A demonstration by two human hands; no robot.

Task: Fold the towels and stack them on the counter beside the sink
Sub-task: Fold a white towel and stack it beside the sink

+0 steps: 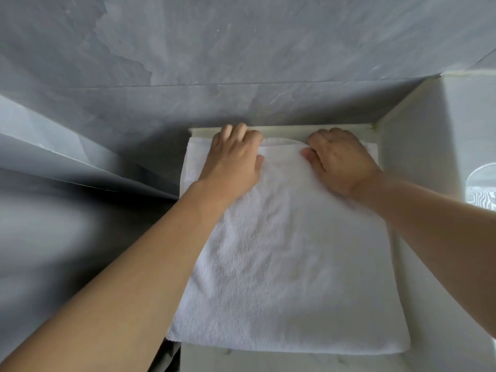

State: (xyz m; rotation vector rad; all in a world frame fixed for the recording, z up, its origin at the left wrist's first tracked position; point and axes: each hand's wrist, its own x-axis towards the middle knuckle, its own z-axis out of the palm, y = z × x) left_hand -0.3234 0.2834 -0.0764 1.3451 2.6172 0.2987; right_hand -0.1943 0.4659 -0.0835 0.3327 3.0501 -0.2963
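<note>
A white towel (290, 264) lies folded over on a pale counter (418, 183), its fold toward me and its far edges by the back ledge. My left hand (233, 159) rests on the towel's far left corner, fingers curled over the upper layer's edge. At the far right corner, my right hand (338, 159) pinches the upper layer's edge, thumb under the cloth. A lower layer of towel shows beyond the upper edge at the back.
A grey marble wall (241, 63) rises straight behind the counter and along the left side. A low pale ledge (290, 129) runs along the counter's back. A glass or shiny object (483, 186) sits at the right edge. The counter's front edge (268, 363) is near me.
</note>
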